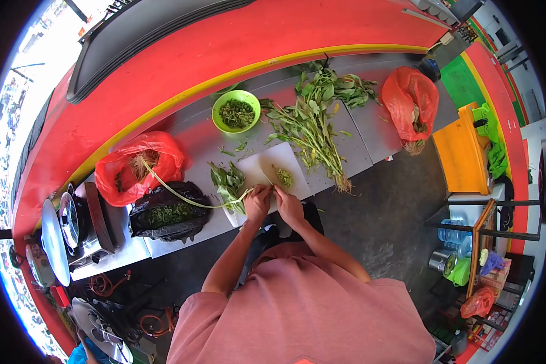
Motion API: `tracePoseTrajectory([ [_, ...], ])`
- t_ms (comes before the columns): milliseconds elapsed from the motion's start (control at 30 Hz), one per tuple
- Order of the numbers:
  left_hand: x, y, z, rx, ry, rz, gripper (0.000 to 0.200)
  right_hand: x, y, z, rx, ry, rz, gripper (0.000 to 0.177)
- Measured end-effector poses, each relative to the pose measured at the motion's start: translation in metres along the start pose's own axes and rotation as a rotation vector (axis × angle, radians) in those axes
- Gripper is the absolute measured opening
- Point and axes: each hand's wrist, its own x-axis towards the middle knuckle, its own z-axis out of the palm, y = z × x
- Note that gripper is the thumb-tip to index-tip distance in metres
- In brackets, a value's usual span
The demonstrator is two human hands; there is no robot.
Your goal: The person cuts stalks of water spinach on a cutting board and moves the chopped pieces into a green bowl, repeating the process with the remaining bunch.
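A white cutting board lies on the metal counter in front of me. My left hand is closed around the stems of a leafy green bunch, whose leaves spread over the board's left side. My right hand is closed on a knife; its thin blade shows between the hands, while the handle is hidden. Chopped green stems form a small pile just beyond my right hand. One long pale stem stretches left from near my left hand.
A green bowl of chopped greens sits behind the board. Whole leafy stalks lie to the right, near a red plastic bag. Leftward are another red bag, a black bag with cut greens, and a stove.
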Motion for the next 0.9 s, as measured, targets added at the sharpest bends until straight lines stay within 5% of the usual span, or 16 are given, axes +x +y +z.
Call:
tracePoseTrajectory([
  [900,0.001,0.005,-0.003,-0.067,0.014,-0.071,0.011,-0.001,-0.005,0.0,-0.12,-0.017,-0.009,0.035],
])
